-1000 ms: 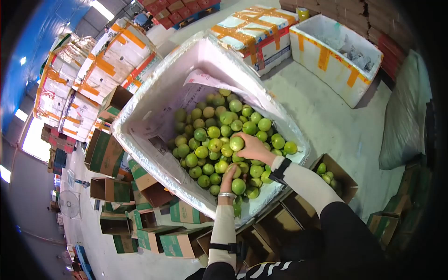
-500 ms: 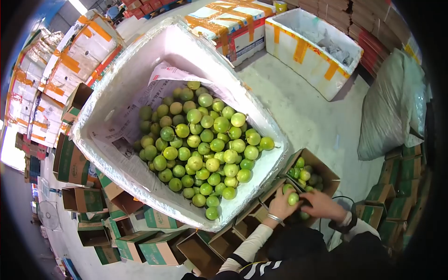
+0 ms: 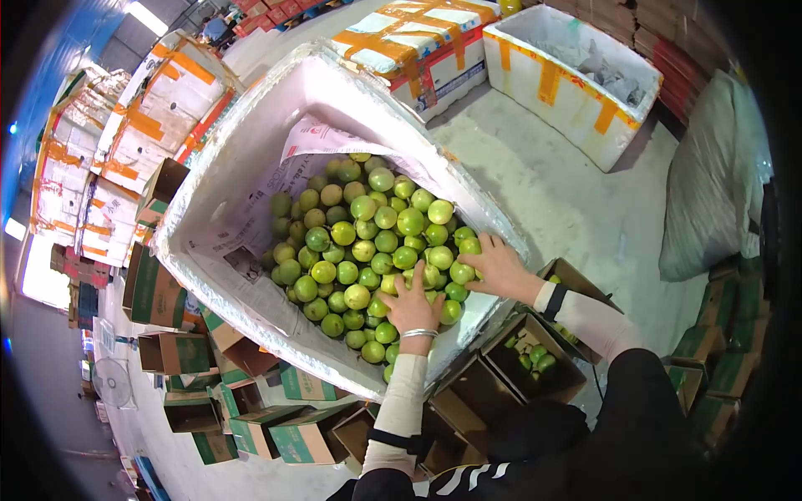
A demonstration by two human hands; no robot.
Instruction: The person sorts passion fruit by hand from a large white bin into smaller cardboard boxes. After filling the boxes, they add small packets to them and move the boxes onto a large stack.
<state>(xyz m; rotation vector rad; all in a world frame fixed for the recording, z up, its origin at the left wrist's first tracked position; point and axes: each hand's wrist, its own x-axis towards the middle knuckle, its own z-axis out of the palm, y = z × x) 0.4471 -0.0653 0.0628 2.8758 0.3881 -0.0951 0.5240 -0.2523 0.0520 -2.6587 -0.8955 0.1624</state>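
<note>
A large white foam box (image 3: 199, 179) holds a heap of round green-yellow fruits (image 3: 386, 240) that look like passion fruits. My left hand (image 3: 411, 307) lies on the heap near the box's front side, its fingers spread and touching fruits. Beside it on the right, my right hand (image 3: 504, 269) reaches over the rim, with fingers apart on fruits at the heap's right edge. Neither hand is closed round a fruit. A small open carton (image 3: 561, 388) next to the box has several of the green fruits at its bottom.
Printed paper (image 3: 280, 179) lines the foam box. Another carton with fruits (image 3: 576, 280) is partly behind my right forearm. Open cartons (image 3: 309, 434) line the near side. Taped foam boxes (image 3: 572, 88) and a large sack (image 3: 710, 179) stand farther off.
Both hands have moved from the small cartons up and left onto the heap in the foam box. The fruit that was in my left hand is no longer there. The view has shifted slightly.
</note>
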